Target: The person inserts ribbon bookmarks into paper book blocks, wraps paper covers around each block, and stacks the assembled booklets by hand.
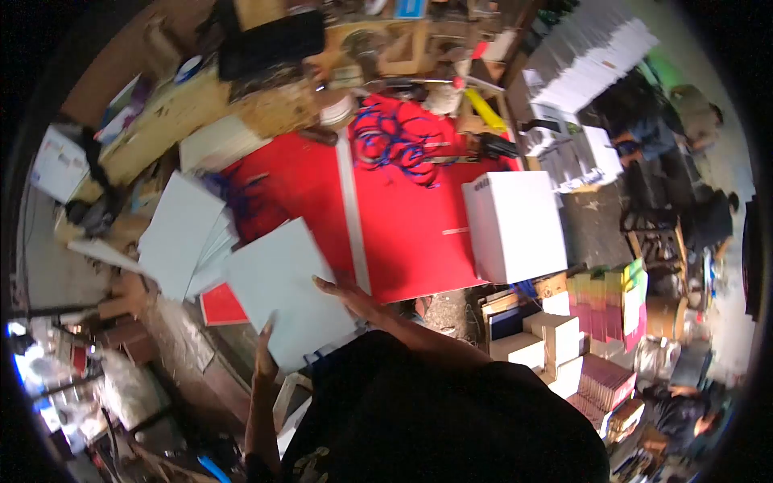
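A pale stack of paper [282, 270] is held in front of me, over the near edge of the red tabletop [403, 233]. My left hand [266, 352] grips its near left edge, thumb on top. On its right side, my right hand [345, 295] has the thumb over the top face, and its other fingers are hidden underneath. Small blue strips [316, 357] show at the stack's near edge. More pale sheets [181, 233] lie fanned out to the left. A tall white stack [515, 229] stands on the right of the tabletop.
Tangled blue ribbon [398, 145] lies at the back of the red surface, near a yellow-handled tool [483, 111]. Wooden clutter lines the far side. Boxes and stacked books [604, 302] stand on my right. Several people [688, 410] are farther off to the right.
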Tool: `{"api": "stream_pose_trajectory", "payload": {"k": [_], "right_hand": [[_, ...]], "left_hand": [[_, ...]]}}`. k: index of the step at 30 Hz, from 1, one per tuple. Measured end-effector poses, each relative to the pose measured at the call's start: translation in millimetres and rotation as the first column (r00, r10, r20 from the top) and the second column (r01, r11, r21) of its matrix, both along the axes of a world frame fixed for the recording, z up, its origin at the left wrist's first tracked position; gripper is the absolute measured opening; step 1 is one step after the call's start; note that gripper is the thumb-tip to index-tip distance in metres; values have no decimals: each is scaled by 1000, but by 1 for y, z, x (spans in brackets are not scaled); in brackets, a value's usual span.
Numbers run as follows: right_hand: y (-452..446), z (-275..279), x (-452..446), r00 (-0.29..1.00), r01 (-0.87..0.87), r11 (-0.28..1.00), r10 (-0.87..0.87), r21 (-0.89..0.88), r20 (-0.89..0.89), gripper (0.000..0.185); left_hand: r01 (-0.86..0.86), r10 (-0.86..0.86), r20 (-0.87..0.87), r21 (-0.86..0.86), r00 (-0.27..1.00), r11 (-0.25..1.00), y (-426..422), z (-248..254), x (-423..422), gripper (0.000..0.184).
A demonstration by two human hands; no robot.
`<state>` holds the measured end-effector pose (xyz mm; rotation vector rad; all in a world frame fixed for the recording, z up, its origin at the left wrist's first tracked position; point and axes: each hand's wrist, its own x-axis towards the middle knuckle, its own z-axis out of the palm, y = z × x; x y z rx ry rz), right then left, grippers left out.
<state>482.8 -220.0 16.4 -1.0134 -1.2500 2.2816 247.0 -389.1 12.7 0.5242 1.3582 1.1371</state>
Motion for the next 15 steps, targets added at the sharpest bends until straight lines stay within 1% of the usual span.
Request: {"api": "stream_pose_trajectory", "payload": {"k": [1,2,3,4,6,7,8,10,11,12,13,14,15], "right_hand": [[-9,-21,-3,999,25,1000,-25,3,-31,84],[-17,-41,-7,997,49,999,-49,5,-62,82],[-13,-16,-5,985,99,987,-115,-129,-125,80],[-6,14,-5,967,142,953,-191,-266,-166,78],[-15,-7,-5,960,229,933,-264,-278,-95,80],[-21,-7,2,979,147,951,-179,-273,-97,81],[-26,1,7,991,63,963,-93,-264,-100,82],[-42,20,10,964,175,926,-230,-334,-135,79],[-43,22,8,971,140,931,-196,-337,-139,79],[-45,24,7,962,139,876,-230,-461,-147,77],[-46,25,5,950,142,804,-274,-578,-148,75],[-45,30,2,953,131,804,-263,-580,-149,75],[-44,36,1,975,123,840,-203,-529,-95,71]], "left_hand": [[-44,44,-17,-14,999,999,0,19,8,66],[-16,16,-14,-24,1000,1000,5,36,18,65],[11,-11,-10,-28,1000,1000,12,48,22,65],[-38,37,-23,-32,999,999,12,48,16,65],[129,-124,105,-34,987,991,9,44,7,69],[93,-89,101,-34,991,995,11,55,5,69],[131,-139,146,64,980,989,10,75,2,71],[121,-148,173,153,974,981,11,96,-4,73],[172,-181,116,81,977,982,17,100,-7,68],[225,-224,69,1,972,974,20,102,-10,64],[314,-310,65,-70,948,947,15,86,-22,68],[303,-298,64,-74,952,950,9,69,-33,68],[378,-380,12,68,925,923,1,53,-41,74]]}}
